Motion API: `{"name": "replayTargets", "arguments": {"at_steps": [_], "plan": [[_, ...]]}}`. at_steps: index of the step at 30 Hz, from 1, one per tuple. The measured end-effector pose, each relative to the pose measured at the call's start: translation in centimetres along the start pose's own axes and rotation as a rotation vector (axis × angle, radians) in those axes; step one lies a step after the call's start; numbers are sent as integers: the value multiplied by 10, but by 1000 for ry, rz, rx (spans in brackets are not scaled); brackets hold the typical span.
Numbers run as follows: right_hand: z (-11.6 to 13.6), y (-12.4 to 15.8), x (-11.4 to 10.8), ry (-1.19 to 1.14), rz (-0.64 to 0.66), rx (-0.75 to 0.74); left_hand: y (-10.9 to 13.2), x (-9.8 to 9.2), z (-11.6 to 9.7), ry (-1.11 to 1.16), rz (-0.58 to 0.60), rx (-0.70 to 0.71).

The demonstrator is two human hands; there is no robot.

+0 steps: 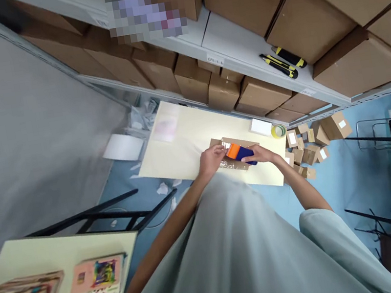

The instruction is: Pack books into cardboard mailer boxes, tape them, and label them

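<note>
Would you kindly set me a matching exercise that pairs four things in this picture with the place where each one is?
Things:
1. utility knives
2. tape roll
3. small cardboard boxes
4. orange and blue item

Places:
A. on the blue floor
B. between the left hand and right hand, over the flat cardboard
C. on the grey shelf
D. near the far right corner of the table

Pairs: 1-C, 2-D, 3-A, 4-B

Pale grey-green shirt (235, 259), short sleeves (322, 223)
</note>
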State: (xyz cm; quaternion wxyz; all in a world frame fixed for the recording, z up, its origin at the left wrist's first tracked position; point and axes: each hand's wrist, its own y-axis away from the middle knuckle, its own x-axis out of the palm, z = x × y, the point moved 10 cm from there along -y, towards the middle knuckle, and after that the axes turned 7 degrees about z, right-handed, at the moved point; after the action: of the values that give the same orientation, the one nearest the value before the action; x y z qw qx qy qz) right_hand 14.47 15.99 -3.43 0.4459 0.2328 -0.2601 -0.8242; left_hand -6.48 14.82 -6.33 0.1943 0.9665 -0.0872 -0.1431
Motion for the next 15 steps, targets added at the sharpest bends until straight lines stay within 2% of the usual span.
{"name": "replayTargets", "arguments": {"at_steps": [5, 9, 15], "plan": [[22, 13, -1, 59, -3, 69, 7, -3, 1, 17, -1, 19], [41, 23, -2, 102, 30, 105, 3, -7, 0, 98, 30, 22], [44, 35, -9, 34, 59, 172, -8, -15, 2, 208, 115, 28]]}}
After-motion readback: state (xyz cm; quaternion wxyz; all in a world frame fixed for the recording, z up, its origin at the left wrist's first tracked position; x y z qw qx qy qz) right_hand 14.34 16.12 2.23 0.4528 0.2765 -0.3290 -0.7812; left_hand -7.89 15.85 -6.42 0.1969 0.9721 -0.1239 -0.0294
